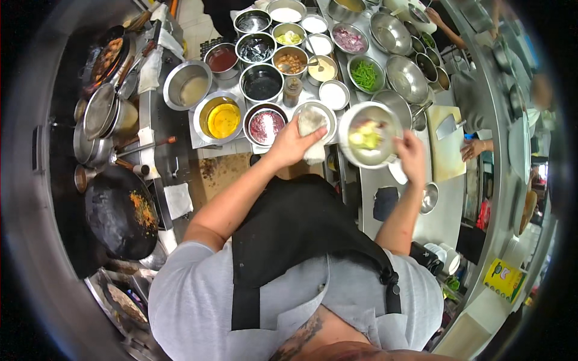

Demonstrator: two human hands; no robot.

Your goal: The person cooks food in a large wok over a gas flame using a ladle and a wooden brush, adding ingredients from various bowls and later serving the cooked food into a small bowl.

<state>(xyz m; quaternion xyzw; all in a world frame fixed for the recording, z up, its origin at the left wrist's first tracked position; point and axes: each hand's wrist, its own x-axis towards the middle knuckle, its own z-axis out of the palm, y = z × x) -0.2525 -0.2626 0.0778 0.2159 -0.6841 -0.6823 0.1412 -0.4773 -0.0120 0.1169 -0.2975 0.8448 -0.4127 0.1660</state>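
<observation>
My left hand holds a folded pale cloth above a metal pot, partly hiding it. With my right hand I grip the rim of a metal bowl; both are blurred. Inside that bowl lie pale green and reddish food pieces. Left of the cloth stands a pot of dark red sauce, and beside it a pot of yellow oil. A squeeze bottle of brown liquid stands upright just beyond the cloth.
A black wok with orange food bits sits at the left, near metal strainers. Beyond my hands stand several pots and bowls, one with chopped green vegetables. At the right, a cleaver lies on a cutting board, beside another person's hand.
</observation>
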